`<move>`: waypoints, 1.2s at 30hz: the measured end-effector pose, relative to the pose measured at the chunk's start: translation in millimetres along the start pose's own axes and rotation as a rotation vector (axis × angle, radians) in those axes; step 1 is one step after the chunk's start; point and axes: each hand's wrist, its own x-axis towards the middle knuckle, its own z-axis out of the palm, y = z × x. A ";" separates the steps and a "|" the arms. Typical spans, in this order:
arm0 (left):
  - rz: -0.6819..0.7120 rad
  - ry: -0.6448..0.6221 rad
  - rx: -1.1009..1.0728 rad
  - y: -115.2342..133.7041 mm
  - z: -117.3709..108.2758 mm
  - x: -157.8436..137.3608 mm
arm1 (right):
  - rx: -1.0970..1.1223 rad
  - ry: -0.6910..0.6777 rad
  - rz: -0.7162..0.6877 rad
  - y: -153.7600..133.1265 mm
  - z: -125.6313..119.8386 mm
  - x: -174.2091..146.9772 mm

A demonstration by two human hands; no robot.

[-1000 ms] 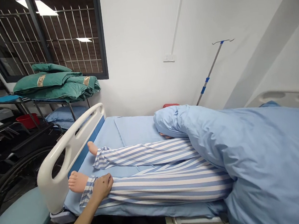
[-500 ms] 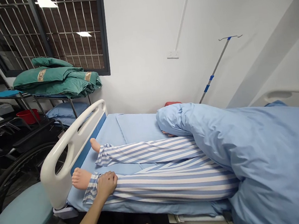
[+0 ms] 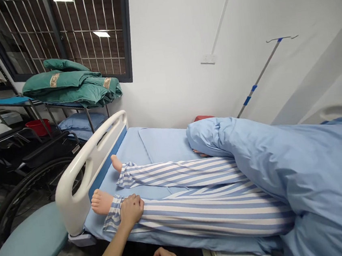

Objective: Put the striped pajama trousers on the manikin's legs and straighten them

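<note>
A blue-sheeted bed [image 3: 166, 142] carries two striped-trousered legs [image 3: 204, 214], their upper part under a blue quilt [image 3: 310, 170].

Legs [image 3: 178, 174] lie on the bed [image 3: 166, 144], feet [image 3: 102, 202] beside the footboard [image 3: 64, 200] at left, a quilt [image 3: 323, 177] at right. The left hand [image 3: 132, 210] is on the nearer leg [image 3: 204, 214]. Left of the footboard stand a wheelchair [image 3: 47, 152] and stool [image 3: 29, 244].

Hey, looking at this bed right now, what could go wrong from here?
The near leg lies close to the side of the bed, with no rail visible there; a push from the left hand resting on it might shift it over the edge.
The quilt hangs over that same side, so it could slip off.
The round stool stands near the footboard and might trip someone.
</note>
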 end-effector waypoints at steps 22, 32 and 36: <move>-0.078 -0.128 -0.196 -7.0 17.9 5.2 | -0.108 -0.064 -0.298 -154.5 33.1 352.9; -0.055 -0.124 -0.201 -5.9 12.2 5.8 | -0.516 -0.257 -0.017 -122.9 37.7 318.7; -0.039 -0.115 -0.222 -5.0 8.9 5.5 | -0.473 -0.267 -0.068 -144.9 14.7 309.2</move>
